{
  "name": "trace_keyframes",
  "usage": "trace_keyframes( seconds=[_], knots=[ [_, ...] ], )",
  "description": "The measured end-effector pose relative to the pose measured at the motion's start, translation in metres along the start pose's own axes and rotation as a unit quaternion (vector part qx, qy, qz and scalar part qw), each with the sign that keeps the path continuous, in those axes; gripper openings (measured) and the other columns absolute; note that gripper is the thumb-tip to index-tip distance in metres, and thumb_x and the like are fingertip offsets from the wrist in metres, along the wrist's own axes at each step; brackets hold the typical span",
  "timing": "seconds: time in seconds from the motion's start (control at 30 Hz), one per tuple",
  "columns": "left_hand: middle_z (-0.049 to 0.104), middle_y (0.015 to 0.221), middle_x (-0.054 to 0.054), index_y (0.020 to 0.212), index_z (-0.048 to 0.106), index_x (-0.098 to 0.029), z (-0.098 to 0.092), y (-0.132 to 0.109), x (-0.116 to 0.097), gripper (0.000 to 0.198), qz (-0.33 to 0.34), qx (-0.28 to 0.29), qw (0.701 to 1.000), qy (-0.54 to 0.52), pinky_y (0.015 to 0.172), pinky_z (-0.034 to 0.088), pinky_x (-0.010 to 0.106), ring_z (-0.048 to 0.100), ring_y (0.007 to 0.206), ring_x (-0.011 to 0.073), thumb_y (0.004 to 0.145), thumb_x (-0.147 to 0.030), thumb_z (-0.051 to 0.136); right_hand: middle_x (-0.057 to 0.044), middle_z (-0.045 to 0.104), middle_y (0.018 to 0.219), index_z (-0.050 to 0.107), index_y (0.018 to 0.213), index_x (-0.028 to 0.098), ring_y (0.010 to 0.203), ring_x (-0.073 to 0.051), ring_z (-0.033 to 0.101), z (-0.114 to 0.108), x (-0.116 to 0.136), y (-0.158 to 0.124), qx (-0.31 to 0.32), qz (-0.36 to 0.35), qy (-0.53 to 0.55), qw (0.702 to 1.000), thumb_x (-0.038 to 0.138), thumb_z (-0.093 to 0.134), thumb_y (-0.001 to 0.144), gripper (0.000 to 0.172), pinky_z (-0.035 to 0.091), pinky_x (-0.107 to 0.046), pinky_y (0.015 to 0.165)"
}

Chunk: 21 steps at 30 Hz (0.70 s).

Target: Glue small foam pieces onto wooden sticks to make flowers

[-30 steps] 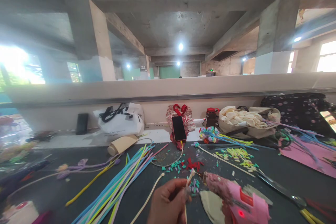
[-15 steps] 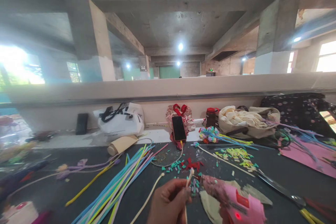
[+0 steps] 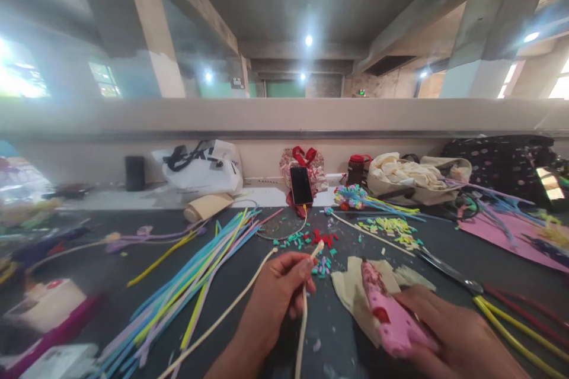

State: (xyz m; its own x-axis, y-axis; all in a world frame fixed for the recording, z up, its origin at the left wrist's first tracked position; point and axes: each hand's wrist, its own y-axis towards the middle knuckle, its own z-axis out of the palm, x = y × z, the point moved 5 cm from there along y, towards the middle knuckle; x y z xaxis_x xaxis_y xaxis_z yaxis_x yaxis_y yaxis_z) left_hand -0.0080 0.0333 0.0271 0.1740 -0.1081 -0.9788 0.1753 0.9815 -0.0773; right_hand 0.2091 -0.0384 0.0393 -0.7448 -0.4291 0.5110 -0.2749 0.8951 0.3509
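Observation:
A cream cord (image 3: 301, 331) with a knobby pale tip is pinched between the thumb and fingers of my left hand (image 3: 284, 281), its tail hanging toward the bottom edge. My right hand (image 3: 448, 325) is wrapped round the body of a pink glue gun (image 3: 391, 320), which lies low over a crumpled beige cloth (image 3: 355, 290), nozzle pointing away. Small cut pieces in red (image 3: 323, 238), teal and purple are scattered just beyond my left hand. Another cream cord (image 3: 231, 314) runs beside my left forearm.
Long coloured pipe cleaners (image 3: 191, 284) lie to the left. Scissors (image 3: 453, 272) and yellow pieces (image 3: 395, 230) are on the right. At the back stand a phone (image 3: 301, 186), a white bag (image 3: 204, 169), a red-lidded bottle (image 3: 357, 170) and a cloth bag (image 3: 457, 172).
The glue gun has moved away from the cord tip, down and onto the beige cloth side. My left hand still holds the cord. The view has tilted downward.

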Motion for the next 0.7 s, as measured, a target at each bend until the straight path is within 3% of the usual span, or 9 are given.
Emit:
trace_keyframes(
  seconds=[0.13,0.3,0.43,0.53,0.7],
  knots=[
    [0.054,0.043,-0.004,0.075,0.061,-0.015,0.001,-0.002,-0.003,0.023,-0.003,0.020,1.000,0.003,0.035,0.025,0.013,0.036,0.034,0.0027,0.066,-0.036,0.061,-0.003,0.059,0.082,0.055,0.095,0.026,0.069,-0.018,0.059,0.016,-0.020,-0.001,0.075,-0.030,-0.216,0.973,0.028,0.049,0.077,0.020,0.043,-0.026,0.057],
    [0.062,0.056,0.001,0.071,0.061,-0.015,-0.001,-0.004,-0.004,0.014,-0.018,0.013,1.000,-0.002,0.046,0.037,0.016,0.053,0.051,0.0081,0.065,-0.027,0.061,-0.004,0.057,0.091,0.054,0.094,0.025,0.076,-0.020,0.057,0.022,-0.022,-0.001,0.091,-0.042,-0.256,0.962,0.031,0.050,0.077,0.018,0.043,-0.031,0.062],
    [0.064,0.070,0.002,0.071,0.057,-0.016,0.000,-0.002,-0.002,0.013,-0.034,0.053,0.997,-0.043,0.045,0.040,0.017,0.057,0.055,0.0099,0.066,-0.028,0.061,-0.004,0.058,0.091,0.057,0.088,0.024,0.077,-0.016,0.056,0.023,0.011,0.012,0.040,-0.114,-0.222,0.968,0.024,0.043,0.084,0.015,0.040,-0.026,0.064],
    [0.061,0.066,0.000,0.071,0.056,-0.016,-0.002,0.002,0.000,0.012,-0.031,0.057,0.996,-0.065,0.040,0.039,0.015,0.052,0.048,0.0067,0.066,-0.025,0.061,0.001,0.059,0.080,0.059,0.083,0.026,0.068,-0.011,0.055,0.051,0.040,0.028,0.145,-0.169,-0.174,0.959,0.015,0.041,0.084,0.021,0.037,-0.021,0.057],
    [0.058,0.062,-0.002,0.073,0.055,-0.016,-0.004,0.003,0.002,0.010,-0.033,0.047,0.995,-0.077,0.038,0.038,0.013,0.049,0.045,0.0047,0.067,-0.022,0.060,0.001,0.058,0.072,0.058,0.075,0.021,0.057,-0.011,0.051,0.089,0.067,0.049,0.207,-0.247,-0.246,0.914,0.011,0.045,0.080,0.017,0.026,-0.023,0.046]
  ],
)
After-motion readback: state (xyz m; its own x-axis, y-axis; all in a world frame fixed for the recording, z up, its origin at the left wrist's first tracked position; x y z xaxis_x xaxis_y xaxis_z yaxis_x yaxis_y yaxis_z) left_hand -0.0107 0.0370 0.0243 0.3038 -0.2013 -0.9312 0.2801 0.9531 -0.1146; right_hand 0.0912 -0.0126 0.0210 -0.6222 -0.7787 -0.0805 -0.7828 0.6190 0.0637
